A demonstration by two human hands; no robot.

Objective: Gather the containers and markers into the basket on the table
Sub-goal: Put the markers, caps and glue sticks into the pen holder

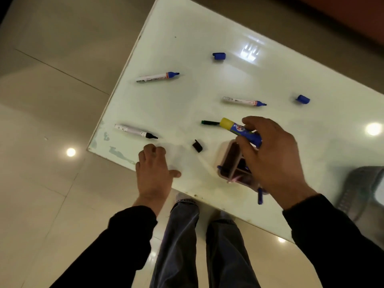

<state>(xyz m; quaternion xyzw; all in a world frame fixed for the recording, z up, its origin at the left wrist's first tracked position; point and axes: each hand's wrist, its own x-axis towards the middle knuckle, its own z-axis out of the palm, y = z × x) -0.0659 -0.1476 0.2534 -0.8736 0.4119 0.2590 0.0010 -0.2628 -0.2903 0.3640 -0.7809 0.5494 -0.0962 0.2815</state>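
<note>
Right hand [274, 156]: thumb and fingers curled round the glue stick [234, 127].
Glue stick: tilted, held just above the basket [223, 161].
Left hand [153, 173]: loosely curled, empty, resting at the table [187, 96] edge.

Head camera, steep downward view over table [187, 38] corner, close.

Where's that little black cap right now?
In the head view, the black cap lies loose on the table, between the left hand and the basket, a little right of the uncapped black marker.
</note>
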